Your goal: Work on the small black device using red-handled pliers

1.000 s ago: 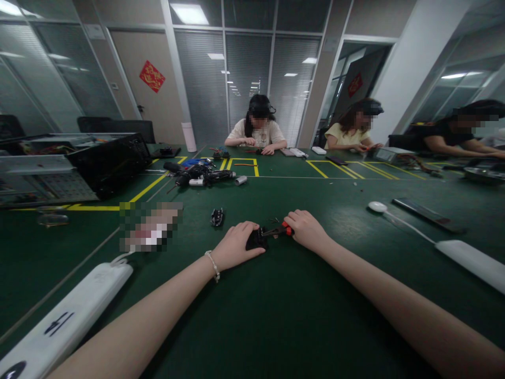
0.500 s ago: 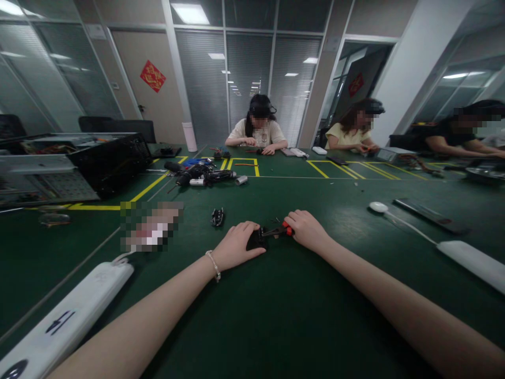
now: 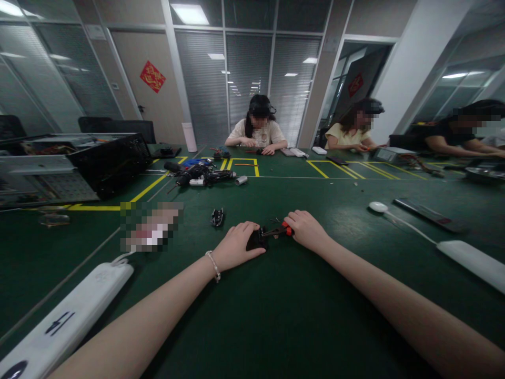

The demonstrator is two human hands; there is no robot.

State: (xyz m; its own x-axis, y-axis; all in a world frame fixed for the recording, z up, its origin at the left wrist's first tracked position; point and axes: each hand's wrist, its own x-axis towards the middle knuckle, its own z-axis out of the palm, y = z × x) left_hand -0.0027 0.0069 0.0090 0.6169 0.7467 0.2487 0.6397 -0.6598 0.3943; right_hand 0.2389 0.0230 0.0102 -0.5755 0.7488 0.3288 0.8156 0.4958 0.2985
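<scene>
My left hand, with a beaded bracelet at its wrist, is closed on a small black plastic part on the green table. Red-handled pliers are gripped in my right hand. Their jaws point left and touch the black part; whether they clamp a piece of it is too small to tell. A few thin dark pieces lie just beyond the pliers. To the left of my hands sits another small black part with metallic bits.
An opened computer case stands at the left. A cluster of tools and cables lies beyond my left hand. White power banks rest at either side, with a dark phone at right. Several people sit across the table.
</scene>
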